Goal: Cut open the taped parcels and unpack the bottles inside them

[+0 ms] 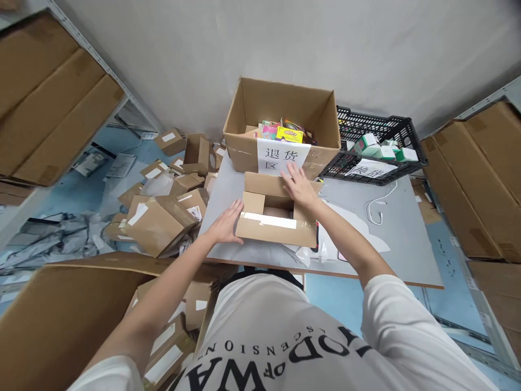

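A small open cardboard box (277,228) with clear tape across its near flap sits on the grey table (407,233) in front of me. My left hand (226,224) rests flat against the box's left side, fingers spread. My right hand (299,184) lies open on the far right flap, pressing it down. Neither hand grips anything. White papers (350,228) lie under and to the right of the box.
A large open carton (280,117) with a white paper sign holds colourful packs behind the small box. A black plastic crate (376,146) with green-white boxes stands at the back right. Many parcels (163,212) are piled on the floor at left. A white cable (378,209) lies on the table.
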`<state>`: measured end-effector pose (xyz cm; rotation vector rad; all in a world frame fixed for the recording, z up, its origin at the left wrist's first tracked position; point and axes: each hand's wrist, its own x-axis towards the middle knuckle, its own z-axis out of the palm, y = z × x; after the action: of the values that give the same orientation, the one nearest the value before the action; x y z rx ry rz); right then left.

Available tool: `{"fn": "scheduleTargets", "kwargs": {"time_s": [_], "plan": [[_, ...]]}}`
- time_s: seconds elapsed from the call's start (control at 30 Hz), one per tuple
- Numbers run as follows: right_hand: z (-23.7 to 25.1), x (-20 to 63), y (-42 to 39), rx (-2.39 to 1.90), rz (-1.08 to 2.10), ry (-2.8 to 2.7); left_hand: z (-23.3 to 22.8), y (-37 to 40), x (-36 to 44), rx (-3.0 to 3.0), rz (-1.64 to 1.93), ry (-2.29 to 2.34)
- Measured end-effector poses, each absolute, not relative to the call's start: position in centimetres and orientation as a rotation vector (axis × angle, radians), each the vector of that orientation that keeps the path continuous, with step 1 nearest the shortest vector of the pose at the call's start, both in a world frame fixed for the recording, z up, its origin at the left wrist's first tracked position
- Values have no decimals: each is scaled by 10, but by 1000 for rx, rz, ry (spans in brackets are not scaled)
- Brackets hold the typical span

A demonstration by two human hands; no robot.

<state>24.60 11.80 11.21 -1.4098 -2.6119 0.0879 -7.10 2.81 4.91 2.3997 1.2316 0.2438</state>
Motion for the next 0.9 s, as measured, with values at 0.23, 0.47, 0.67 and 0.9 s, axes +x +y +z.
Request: {"fn": "scheduleTargets", "kwargs": {"time_s": [0.23,0.47,0.67,0.9], "plan": [[102,211,30,-1388,661,-2816,51,56,-78,2532,56,1004],[116,172,48,-1738,886,-2830,41,55,-78,2496,207,1006],[130,164,-1,-1671,462,-2842,41,55,-78,2523,208,1022],[106,177,-77,-1490,113,-2893,37,56,-71,2524,232,1041]]}}
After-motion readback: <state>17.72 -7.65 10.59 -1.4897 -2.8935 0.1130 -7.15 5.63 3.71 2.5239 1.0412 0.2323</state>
